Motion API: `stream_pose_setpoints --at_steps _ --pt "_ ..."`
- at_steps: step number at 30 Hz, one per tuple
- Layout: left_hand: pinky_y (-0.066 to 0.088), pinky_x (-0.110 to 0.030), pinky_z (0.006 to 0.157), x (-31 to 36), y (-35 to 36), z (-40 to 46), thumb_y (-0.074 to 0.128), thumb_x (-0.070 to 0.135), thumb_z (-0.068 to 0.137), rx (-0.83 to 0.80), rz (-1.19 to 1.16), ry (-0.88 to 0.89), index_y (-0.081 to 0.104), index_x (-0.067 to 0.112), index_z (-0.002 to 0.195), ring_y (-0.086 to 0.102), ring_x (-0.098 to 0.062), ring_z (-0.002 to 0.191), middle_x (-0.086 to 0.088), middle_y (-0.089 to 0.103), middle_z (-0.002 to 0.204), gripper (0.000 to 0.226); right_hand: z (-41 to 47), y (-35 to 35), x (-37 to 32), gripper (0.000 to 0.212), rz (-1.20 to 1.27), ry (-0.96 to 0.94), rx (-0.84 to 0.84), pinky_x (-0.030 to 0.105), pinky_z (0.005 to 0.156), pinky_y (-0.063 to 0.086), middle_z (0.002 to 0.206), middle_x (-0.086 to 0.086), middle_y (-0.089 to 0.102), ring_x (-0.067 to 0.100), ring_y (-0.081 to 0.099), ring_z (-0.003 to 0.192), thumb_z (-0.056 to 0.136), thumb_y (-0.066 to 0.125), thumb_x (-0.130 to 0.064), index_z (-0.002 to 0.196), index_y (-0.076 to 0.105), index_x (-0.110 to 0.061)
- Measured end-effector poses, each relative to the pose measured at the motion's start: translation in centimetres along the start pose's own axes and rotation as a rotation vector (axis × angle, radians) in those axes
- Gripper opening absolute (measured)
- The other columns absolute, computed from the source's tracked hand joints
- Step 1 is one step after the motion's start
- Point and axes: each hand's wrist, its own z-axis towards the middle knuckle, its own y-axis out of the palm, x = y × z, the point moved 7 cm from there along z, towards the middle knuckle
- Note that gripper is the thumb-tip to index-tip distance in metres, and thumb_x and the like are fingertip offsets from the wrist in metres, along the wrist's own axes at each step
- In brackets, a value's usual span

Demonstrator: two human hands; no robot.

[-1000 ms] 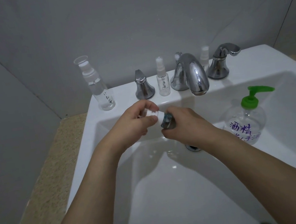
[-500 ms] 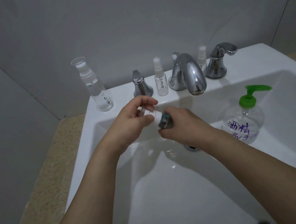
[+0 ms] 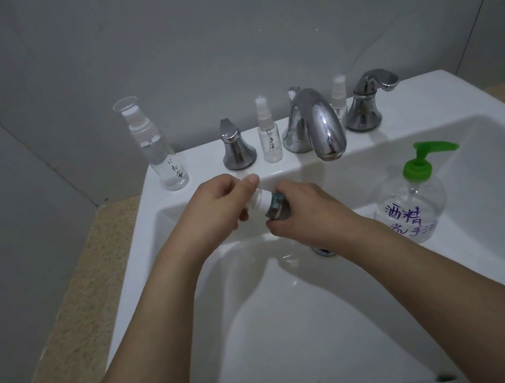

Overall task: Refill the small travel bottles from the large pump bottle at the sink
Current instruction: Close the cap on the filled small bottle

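Over the white sink [image 3: 295,330] I hold a small travel bottle [image 3: 275,206] lying sideways between both hands. My right hand [image 3: 305,213] grips its clear greenish body. My left hand [image 3: 215,212] pinches its white cap end [image 3: 258,200]. The large pump bottle [image 3: 410,202], clear with a green pump and purple writing, stands inside the basin at the right, apart from both hands. A tall clear spray bottle [image 3: 159,152] stands at the back left of the ledge. Another small spray bottle [image 3: 269,137] stands left of the faucet, and a third [image 3: 339,96] shows partly behind it.
A chrome faucet [image 3: 316,125] with two chrome handles [image 3: 236,148] [image 3: 365,105] lines the back ledge. The drain [image 3: 325,251] is partly hidden under my right wrist. A speckled counter [image 3: 77,310] runs along the left, with grey tiled walls behind.
Both hands keep their hold on the small bottle; my left fingers have shifted a little around its cap. The view has drifted slightly.
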Motion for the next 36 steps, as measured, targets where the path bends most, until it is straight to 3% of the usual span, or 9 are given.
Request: stream_pose_setpoints --at_steps 3,8,10,14,16,19,27,30,36 --pt "0.041 -0.023 0.06 0.5 0.5 -0.1 0.063 0.025 0.091 -0.094 -0.041 0.004 0.062 0.018 0.096 0.052 -0.009 0.063 -0.003 0.059 0.084 0.009 -0.1 -0.1 0.0 0.021 -0.001 0.001 0.003 0.025 0.053 0.034 0.081 -0.008 0.055 0.008 0.052 0.068 0.078 0.067 -0.028 0.078 0.046 -0.027" --pt "0.044 -0.028 0.062 -0.2 0.0 -0.1 0.06 0.046 0.09 -0.017 0.012 -0.025 0.062 0.015 0.092 0.054 -0.011 0.058 -0.001 0.066 0.077 0.031 -0.1 0.0 -0.1 0.019 -0.028 -0.001 -0.013 0.027 0.054 0.038 0.085 -0.006 0.056 0.014 0.056 0.073 0.078 0.067 -0.027 0.086 0.05 -0.025" --pt "0.043 -0.028 0.061 -0.3 0.0 0.0 0.061 0.042 0.091 -0.034 0.031 -0.023 0.063 0.014 0.087 0.052 -0.007 0.053 0.001 0.064 0.072 0.028 -0.1 0.0 -0.1 0.018 -0.028 0.001 -0.014 0.027 0.055 0.04 0.086 -0.005 0.057 0.014 0.057 0.074 0.079 0.067 -0.027 0.086 0.05 -0.025" --pt "0.042 -0.025 0.066 0.1 0.5 -0.2 0.063 0.035 0.071 -0.111 -0.041 -0.001 0.063 0.022 0.1 0.053 -0.009 0.071 0.003 0.059 0.089 0.032 -0.1 0.0 -0.1 0.023 -0.034 0.006 -0.013 0.025 0.054 0.037 0.083 -0.008 0.054 0.011 0.054 0.072 0.078 0.067 -0.027 0.075 0.044 -0.028" --pt "0.042 -0.021 0.061 0.0 0.5 -0.2 0.067 0.041 0.079 -0.095 -0.013 -0.007 0.064 0.02 0.096 0.056 -0.007 0.066 0.004 0.063 0.085 0.027 -0.1 0.1 -0.1 0.023 -0.044 -0.003 -0.014 0.025 0.055 0.038 0.084 -0.008 0.055 0.014 0.055 0.075 0.078 0.067 -0.027 0.076 0.044 -0.027" --pt "0.041 -0.014 0.051 -0.3 0.8 -0.1 0.066 0.026 0.089 -0.131 -0.016 -0.015 0.064 0.012 0.096 0.055 -0.004 0.056 0.0 0.063 0.081 0.016 0.0 0.2 -0.1 0.022 -0.052 -0.013 -0.013 0.025 0.057 0.039 0.086 -0.007 0.055 0.016 0.055 0.079 0.078 0.067 -0.027 0.078 0.044 -0.027" --pt "0.044 -0.031 0.063 -1.0 0.8 0.0 0.064 0.042 0.079 -0.138 -0.022 -0.077 0.062 0.016 0.088 0.055 -0.014 0.058 0.001 0.068 0.075 0.028 -0.1 0.2 0.0 0.019 -0.055 -0.022 -0.017 0.029 0.063 0.044 0.089 -0.005 0.057 0.017 0.057 0.081 0.078 0.067 -0.026 0.086 0.05 -0.023" --pt "0.043 -0.031 0.063 -0.7 1.0 0.0 0.062 0.035 0.07 -0.173 -0.067 -0.07 0.061 0.015 0.095 0.057 -0.014 0.064 0.002 0.064 0.079 0.032 0.0 0.1 0.0 0.019 -0.053 -0.021 -0.01 0.028 0.061 0.043 0.088 -0.006 0.056 0.016 0.057 0.081 0.078 0.067 -0.027 0.083 0.049 -0.025" --pt "0.042 -0.032 0.063 -1.4 1.0 0.1 0.067 0.033 0.086 -0.168 -0.048 -0.11 0.061 0.009 0.094 0.053 -0.015 0.058 -0.003 0.067 0.074 0.026 -0.1 0.3 -0.1 0.018 -0.072 -0.029 -0.019 0.025 0.058 0.041 0.087 -0.007 0.055 0.016 0.056 0.08 0.079 0.066 -0.025 0.085 0.05 -0.023"
